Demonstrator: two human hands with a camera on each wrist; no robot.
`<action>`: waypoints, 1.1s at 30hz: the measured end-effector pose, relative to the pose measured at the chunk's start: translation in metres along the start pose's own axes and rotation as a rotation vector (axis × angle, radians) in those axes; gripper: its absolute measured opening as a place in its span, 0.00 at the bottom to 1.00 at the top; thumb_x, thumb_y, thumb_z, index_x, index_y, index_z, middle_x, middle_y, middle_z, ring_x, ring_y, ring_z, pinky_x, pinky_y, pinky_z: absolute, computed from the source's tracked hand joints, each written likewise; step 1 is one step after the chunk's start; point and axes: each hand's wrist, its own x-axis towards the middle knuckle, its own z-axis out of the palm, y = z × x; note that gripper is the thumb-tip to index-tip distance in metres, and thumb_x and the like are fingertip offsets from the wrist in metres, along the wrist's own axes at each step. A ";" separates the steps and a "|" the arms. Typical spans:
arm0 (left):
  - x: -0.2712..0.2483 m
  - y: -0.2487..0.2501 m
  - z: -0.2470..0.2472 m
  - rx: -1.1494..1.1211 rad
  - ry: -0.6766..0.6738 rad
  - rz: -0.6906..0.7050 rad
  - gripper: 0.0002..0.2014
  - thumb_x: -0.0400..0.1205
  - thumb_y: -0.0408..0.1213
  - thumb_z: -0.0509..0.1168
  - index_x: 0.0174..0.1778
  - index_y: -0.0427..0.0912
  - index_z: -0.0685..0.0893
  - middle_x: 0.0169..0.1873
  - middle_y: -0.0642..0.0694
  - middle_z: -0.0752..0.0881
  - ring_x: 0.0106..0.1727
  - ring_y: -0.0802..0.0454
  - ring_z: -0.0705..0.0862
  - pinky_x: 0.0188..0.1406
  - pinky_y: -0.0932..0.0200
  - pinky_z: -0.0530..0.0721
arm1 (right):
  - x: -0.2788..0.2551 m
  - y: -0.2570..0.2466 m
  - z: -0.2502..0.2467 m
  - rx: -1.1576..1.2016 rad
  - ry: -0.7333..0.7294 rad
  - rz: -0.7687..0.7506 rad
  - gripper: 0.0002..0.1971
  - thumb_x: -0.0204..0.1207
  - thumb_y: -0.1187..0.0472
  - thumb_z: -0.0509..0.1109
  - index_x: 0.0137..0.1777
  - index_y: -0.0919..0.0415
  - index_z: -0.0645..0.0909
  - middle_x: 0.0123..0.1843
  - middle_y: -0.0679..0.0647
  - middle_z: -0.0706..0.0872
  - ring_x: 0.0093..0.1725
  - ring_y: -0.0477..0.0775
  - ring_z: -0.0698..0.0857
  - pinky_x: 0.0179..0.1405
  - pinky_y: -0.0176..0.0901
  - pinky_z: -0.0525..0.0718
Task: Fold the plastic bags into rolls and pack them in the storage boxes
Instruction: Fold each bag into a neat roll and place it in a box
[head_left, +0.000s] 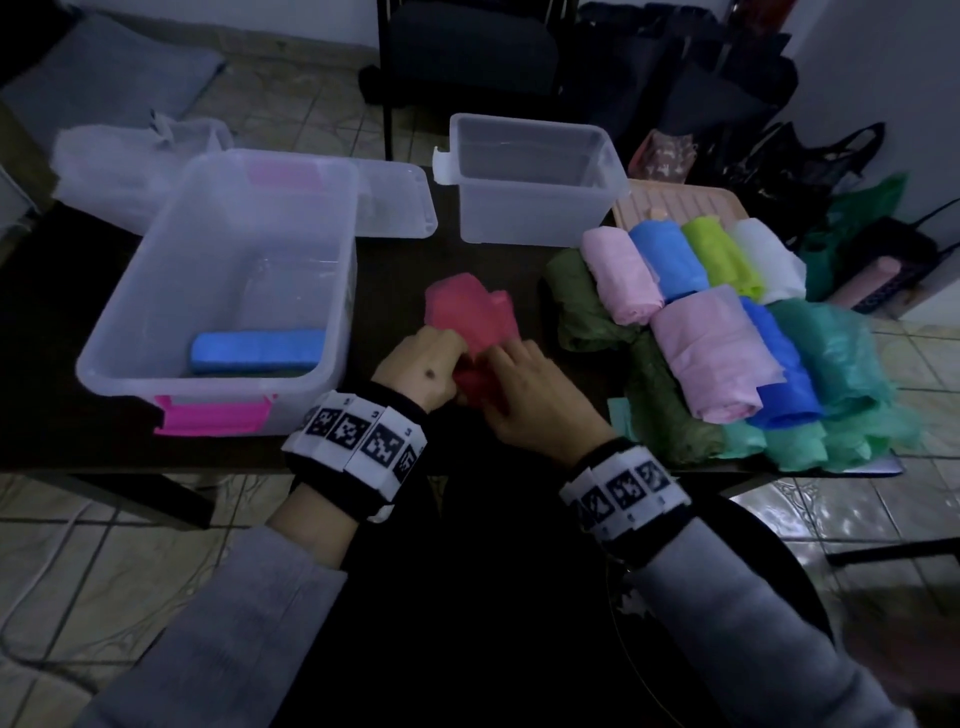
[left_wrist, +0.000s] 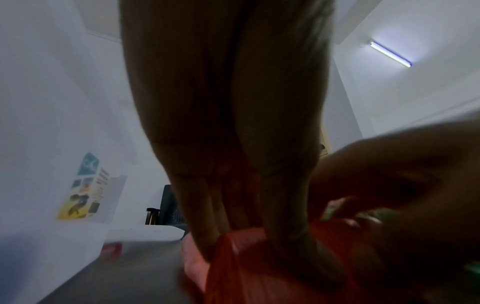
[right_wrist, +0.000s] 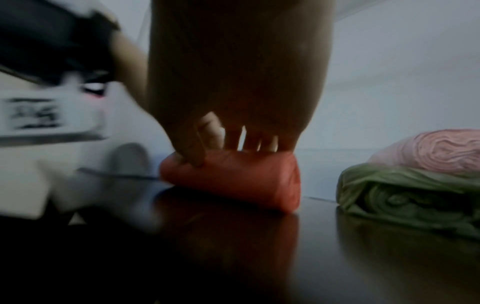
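Far left on the dark table (head_left: 78, 332): crumpled clear bags (head_left: 124, 166) are lying behind the large clear storage box (head_left: 218, 291), pink latch (head_left: 213, 415) facing the person. One flat blue bag roll (head_left: 258, 351) is sitting inside it, against the near wall. A clear lid (head_left: 395, 200) is resting just behind its right corner.

Centre: left hand (head_left: 415, 371) is gripping the red plastic bag (head_left: 470, 322), fingers curled into the plastic on its left side; in the left wrist view the fingers (left_wrist: 275, 216) are digging into the red folds. Right hand (head_left: 535, 395) is pinching the same bag from the right, thumb and fingers closing on the rolled part (right_wrist: 233, 176), which is sitting on the tabletop. The bag's far end is sticking up loose beyond both hands.

Behind, centre-right: smaller clear storage box (head_left: 535, 182).

Right: rolled bags are lying packed side by side — dark green (head_left: 582, 301), pink (head_left: 618, 275), blue (head_left: 667, 257), lime (head_left: 719, 254), white (head_left: 769, 260); nearer row pink (head_left: 711, 353), blue (head_left: 779, 369), teal (head_left: 836, 364). A pink ribbed lid (head_left: 675, 200) is lying behind them.
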 end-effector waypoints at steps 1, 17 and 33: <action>0.000 -0.001 0.000 -0.011 -0.027 -0.017 0.15 0.75 0.34 0.73 0.57 0.42 0.84 0.51 0.43 0.84 0.54 0.43 0.84 0.55 0.50 0.83 | -0.006 -0.004 0.004 -0.034 0.027 0.007 0.24 0.72 0.53 0.68 0.65 0.64 0.73 0.61 0.62 0.76 0.59 0.63 0.74 0.55 0.53 0.75; -0.014 0.000 -0.001 -0.080 0.045 0.052 0.18 0.77 0.33 0.71 0.63 0.43 0.82 0.56 0.46 0.84 0.57 0.49 0.84 0.58 0.55 0.81 | 0.031 0.012 -0.031 0.164 -0.388 0.095 0.25 0.78 0.52 0.68 0.73 0.59 0.72 0.68 0.59 0.79 0.61 0.56 0.79 0.55 0.39 0.72; 0.013 0.001 -0.004 -0.017 -0.007 -0.036 0.12 0.84 0.34 0.60 0.61 0.40 0.83 0.56 0.39 0.85 0.54 0.43 0.84 0.57 0.49 0.82 | 0.012 0.002 0.009 0.033 0.078 0.085 0.27 0.74 0.55 0.72 0.71 0.64 0.72 0.65 0.61 0.77 0.64 0.61 0.73 0.63 0.49 0.70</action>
